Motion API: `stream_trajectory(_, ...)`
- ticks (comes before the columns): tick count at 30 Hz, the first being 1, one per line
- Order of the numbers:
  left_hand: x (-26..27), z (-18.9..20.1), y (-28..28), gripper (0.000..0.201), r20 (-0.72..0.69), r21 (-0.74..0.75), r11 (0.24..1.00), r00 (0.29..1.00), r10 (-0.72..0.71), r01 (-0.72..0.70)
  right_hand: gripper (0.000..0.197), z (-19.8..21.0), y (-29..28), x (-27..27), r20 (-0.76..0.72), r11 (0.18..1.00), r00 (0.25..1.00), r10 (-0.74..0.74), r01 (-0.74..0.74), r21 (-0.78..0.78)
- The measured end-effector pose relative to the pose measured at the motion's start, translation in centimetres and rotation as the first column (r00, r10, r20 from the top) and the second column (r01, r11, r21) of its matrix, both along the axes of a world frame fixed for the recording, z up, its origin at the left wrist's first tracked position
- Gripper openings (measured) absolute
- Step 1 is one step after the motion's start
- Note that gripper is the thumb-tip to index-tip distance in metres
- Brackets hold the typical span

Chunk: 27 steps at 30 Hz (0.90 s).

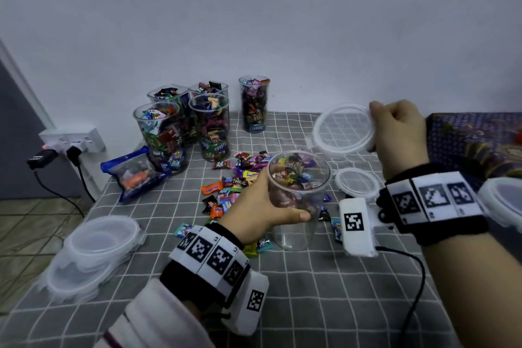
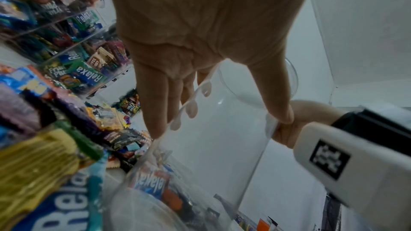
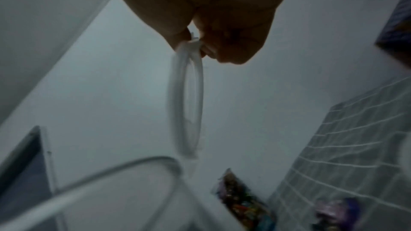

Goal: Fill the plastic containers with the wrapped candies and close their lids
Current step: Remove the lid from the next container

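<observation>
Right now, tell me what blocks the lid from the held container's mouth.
Nothing visible does. The right hand holds the lid up beside the open container, which the left hand grips.

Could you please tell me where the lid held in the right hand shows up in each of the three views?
Head: the lid is right of centre, above the table, its right edge pinched by the right hand.
Left wrist: cannot tell; only the right hand shows.
Right wrist: edge-on at centre, hanging from the fingers.
Shared landmark: the clear container in the left hand, its rim at lower left in the right wrist view.
</observation>
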<state>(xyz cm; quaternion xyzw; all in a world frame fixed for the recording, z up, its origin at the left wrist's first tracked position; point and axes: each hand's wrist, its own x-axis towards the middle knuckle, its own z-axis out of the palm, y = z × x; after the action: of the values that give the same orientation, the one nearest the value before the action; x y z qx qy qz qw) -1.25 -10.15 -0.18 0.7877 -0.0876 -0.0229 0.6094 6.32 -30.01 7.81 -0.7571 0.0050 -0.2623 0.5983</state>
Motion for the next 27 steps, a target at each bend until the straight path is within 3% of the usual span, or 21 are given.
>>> stream_trajectory(2,0.0,0.1,0.0,0.095,-0.004,0.011,1.000,1.000,0.005,-0.005,0.015,-1.3,-0.3,0.8,-0.091,0.994,0.995,-0.041,0.031,-0.101)
stream_trajectory(4,0.1,0.1,0.0,0.100,-0.013,-0.006,1.000,1.000,0.003,-0.003,0.006,-2.4,-0.6,1.5,-0.156,0.948,0.984,-0.089,0.036,-0.316)
stream_trajectory(6,0.2,-0.1,-0.1,0.102,-0.023,-0.031,1.000,1.000,0.000,0.000,0.010,-3.1,-0.9,1.8,-0.159,0.862,0.973,-0.167,0.066,-0.503)
stream_trajectory(10,0.0,0.0,-0.1,0.098,-0.037,-0.034,0.999,0.999,0.002,-0.003,0.017,-3.1,-1.1,2.5,-0.145,0.753,0.966,-0.215,0.069,-0.654)
stream_trajectory(13,0.0,0.2,-0.1,0.097,-0.053,-0.034,0.999,0.999,0.004,-0.006,0.024,-3.7,-1.1,3.4,-0.332,0.602,0.915,-0.230,-0.135,-0.787)
stream_trajectory(16,-0.1,0.3,-0.1,0.088,-0.070,-0.033,0.999,0.997,0.013,-0.016,0.026,-5.5,-1.3,4.0,-0.551,0.431,0.801,-0.235,-0.422,-0.798)
stream_trajectory(18,-0.2,0.3,0.0,0.081,-0.076,-0.041,0.999,0.997,0.020,-0.023,0.032,-6.4,-1.5,4.0,-0.600,0.369,0.760,-0.251,-0.498,-0.785)
stream_trajectory(23,-0.1,0.4,0.0,0.078,-0.073,-0.071,0.997,0.997,0.018,-0.023,0.069,-6.9,-2.6,3.9,-0.587,0.357,0.734,-0.341,-0.476,-0.804)
stream_trajectory(27,0.0,0.2,0.1,0.081,-0.064,-0.067,0.998,0.998,0.014,-0.018,0.046,-7.2,-3.2,3.9,-0.576,0.355,0.726,-0.376,-0.461,-0.813)
